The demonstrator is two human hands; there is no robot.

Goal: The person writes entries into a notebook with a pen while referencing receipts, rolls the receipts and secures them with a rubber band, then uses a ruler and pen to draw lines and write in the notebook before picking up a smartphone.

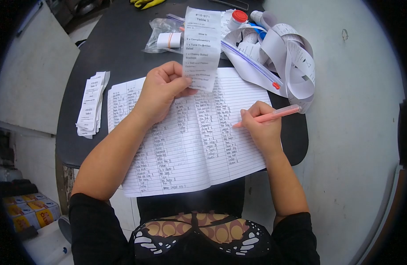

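Observation:
An open ruled notebook (243,163) filled with handwritten columns lies on the dark table. My left hand (161,90) pinches the lower end of a printed order receipt (202,48) and holds it upright over the notebook's top edge. Between the fingers of my right hand (263,128) is a pink pen (278,113), its tip at a written column on the right page. Left of the notebook lies a stack of receipts (93,104).
Long curling strips of receipt paper (296,62), a zip pouch (252,62) and a red-capped container (238,17) crowd the back right. A clear plastic bag (157,28) holds a banded paper bundle (169,40). A pale wall (345,132) stands on the right.

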